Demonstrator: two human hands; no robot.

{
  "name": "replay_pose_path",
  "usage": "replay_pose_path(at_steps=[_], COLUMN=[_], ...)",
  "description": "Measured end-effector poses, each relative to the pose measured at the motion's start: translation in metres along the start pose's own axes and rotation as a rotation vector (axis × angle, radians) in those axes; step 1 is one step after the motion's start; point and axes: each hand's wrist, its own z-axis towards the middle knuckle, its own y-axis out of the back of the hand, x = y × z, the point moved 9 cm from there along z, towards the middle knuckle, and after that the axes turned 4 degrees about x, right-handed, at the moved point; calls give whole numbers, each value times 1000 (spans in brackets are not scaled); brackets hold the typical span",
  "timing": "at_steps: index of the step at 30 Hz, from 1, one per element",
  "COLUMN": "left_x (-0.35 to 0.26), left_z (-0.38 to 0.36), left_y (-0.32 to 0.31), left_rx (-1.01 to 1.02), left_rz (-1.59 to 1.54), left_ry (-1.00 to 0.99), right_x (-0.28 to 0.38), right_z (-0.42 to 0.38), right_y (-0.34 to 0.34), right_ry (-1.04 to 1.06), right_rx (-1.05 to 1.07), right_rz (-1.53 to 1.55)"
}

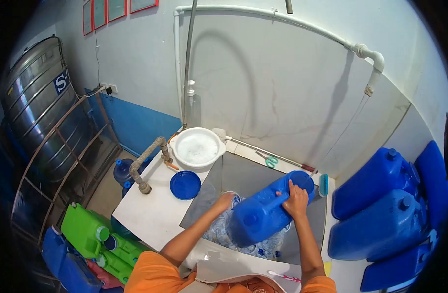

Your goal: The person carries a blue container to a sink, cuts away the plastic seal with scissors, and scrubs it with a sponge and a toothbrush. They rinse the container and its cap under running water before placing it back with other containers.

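Note:
A large blue jerry can (255,210) lies tilted over a grey sink (307,239), its capped end toward me. My right hand (295,199) is closed around its handle, near the far end. On the can's left side, my left hand (225,201) reaches down into the sink, its fingers largely hidden beside the can. A heap of pale, clear-looking plastic pieces (216,229) fills the sink bottom under and around the can. Small blue bits show among them close to the front wall.
On the counter left of the sink stand a white basin (197,149) of foamy water, a blue lid (185,185) and a bent pipe (148,161). Teal scissors (271,161) and a brush (323,185) lie along the ledge. More blue jerry cans (378,224) line the right; green ones (82,229) stand lower left.

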Motion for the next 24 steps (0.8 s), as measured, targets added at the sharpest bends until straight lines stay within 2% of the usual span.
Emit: replay_pose_path(at_steps=[2,3,5,6,8,9,11,13,15,16,17,18,20,21,22,23,24], left_x=[42,58,106,96,36,22,-20,-21,-30,-42,-80,-78,-140,-165,-164,-158,-138], left_z=[-43,-45,-44,-44,-40,-49,-55,-92,-123,-138,-146,-135,-135,-135,-130,-120,-113], left_y=[24,40,55,55,48,44,44,33,46,66,104,136,196,203,201,197,178], left_rx=[-14,-12,-41,-30,64,78,44,76,52,8,-127,-106,-296,-296,-305,-317,-312], left_rz=[-363,-356,-515,-507,-800,-790,-1114,-1120,-1078,-1028,-880,-881,-657,-666,-669,-669,-750], left_ry=[561,564,736,736,519,523,351,388,464,502,422,305,50,-5,-53,-103,-50], right_x=[16,22,21,13,-4,-12,-34,-41,-49,-43,-38,-38,-57,-84,-99,-94,-78], right_z=[31,49,72,81,96,101,116,123,127,123,121,114,105,103,100,101,105], right_y=[28,56,113,137,176,189,186,175,139,142,147,154,148,137,135,147,168], right_ry=[-15,-38,-47,-91,-153,-174,-186,-179,-428,-426,-424,-458,-490,-389,-279,-276,-285], right_rx=[-77,-110,-259,-315,-405,-438,-389,-333,21,17,18,-49,-109,-256,-404,-400,-304], right_rz=[-14,-11,44,120,213,231,274,316,144,164,158,238,316,570,822,825,679])
